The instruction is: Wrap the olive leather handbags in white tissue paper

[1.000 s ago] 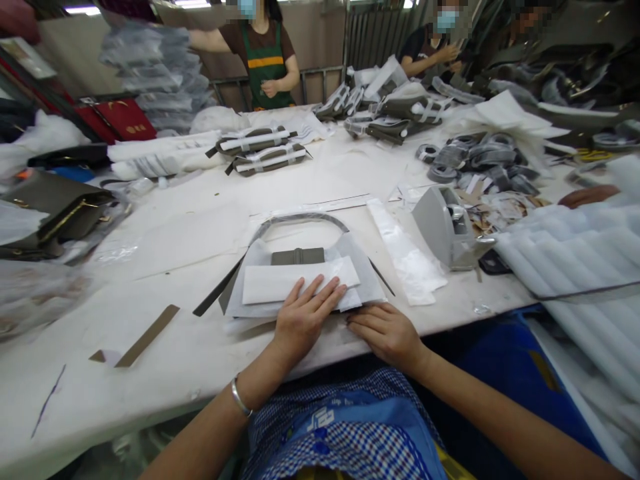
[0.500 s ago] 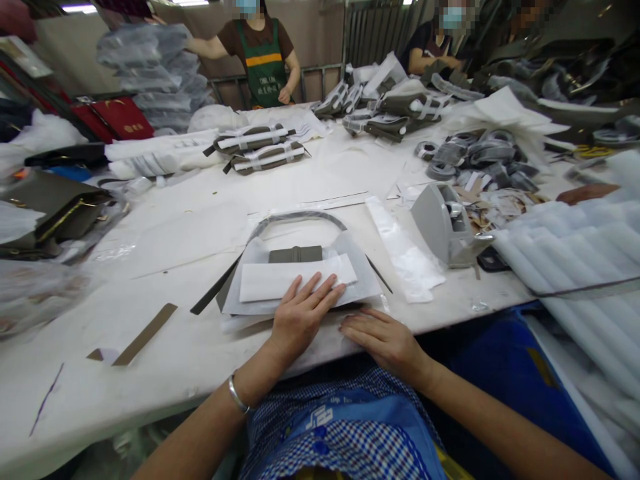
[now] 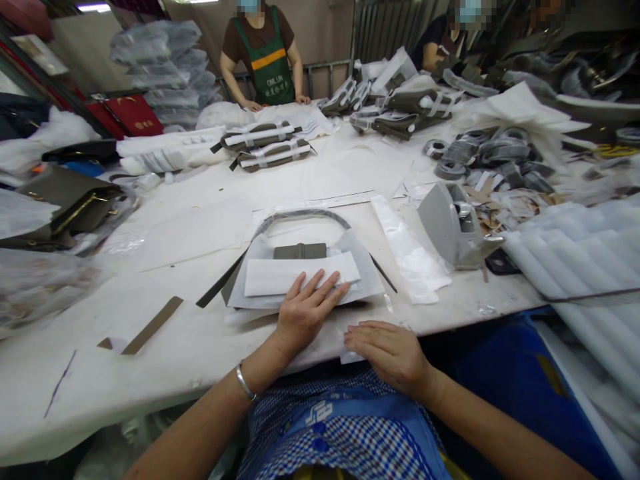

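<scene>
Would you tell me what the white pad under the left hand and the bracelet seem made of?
White pad: matte, perhaps foam or folded paper, from its plain, dull face. Bracelet: likely polished metal, given its silvery shine.

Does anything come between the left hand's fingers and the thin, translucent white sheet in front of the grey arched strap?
Yes: a flat, white rectangular pad lies on the sheet, with the left hand partly on it.

Co-worker's grn apron (image 3: 270, 60) reads approx. "OMLLIN" w/ Chinese chars below; blue apron (image 3: 363, 408) & red bag (image 3: 133, 115) txt illegible.
</scene>
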`<state>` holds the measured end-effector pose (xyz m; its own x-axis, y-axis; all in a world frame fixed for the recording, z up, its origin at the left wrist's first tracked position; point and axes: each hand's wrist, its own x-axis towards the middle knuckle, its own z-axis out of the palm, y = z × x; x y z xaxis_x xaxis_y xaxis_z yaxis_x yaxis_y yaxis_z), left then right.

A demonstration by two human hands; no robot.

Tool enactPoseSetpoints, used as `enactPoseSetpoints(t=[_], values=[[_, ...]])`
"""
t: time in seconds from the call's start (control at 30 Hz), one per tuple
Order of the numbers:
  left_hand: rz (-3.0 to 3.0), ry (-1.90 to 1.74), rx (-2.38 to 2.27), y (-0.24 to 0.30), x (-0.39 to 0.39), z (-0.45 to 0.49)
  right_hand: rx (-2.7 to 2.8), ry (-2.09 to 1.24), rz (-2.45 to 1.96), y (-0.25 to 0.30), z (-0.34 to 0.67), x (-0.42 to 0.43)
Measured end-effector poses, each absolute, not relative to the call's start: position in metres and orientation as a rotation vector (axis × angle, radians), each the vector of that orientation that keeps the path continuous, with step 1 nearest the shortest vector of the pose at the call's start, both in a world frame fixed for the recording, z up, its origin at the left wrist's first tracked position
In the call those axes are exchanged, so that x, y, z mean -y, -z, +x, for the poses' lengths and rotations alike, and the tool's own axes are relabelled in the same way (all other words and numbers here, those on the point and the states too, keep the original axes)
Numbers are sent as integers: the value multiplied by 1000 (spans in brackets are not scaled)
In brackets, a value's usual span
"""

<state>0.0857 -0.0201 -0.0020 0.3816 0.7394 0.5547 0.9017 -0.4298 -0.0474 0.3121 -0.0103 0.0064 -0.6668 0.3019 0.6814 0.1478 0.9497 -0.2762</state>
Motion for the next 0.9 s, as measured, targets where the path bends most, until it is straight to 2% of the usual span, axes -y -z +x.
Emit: enactPoseSetpoints(t=[0.43,0.67,0.9], values=[[-2321,733,1375,9,19,84,2310,95,-402,-48,298,-36],[-2322,832,1332,10,18,83,2364,-23,-771,-51,279,-67],[-2356,845,1310,9,18,81,2577,-352,-1041,-56,268,-89]])
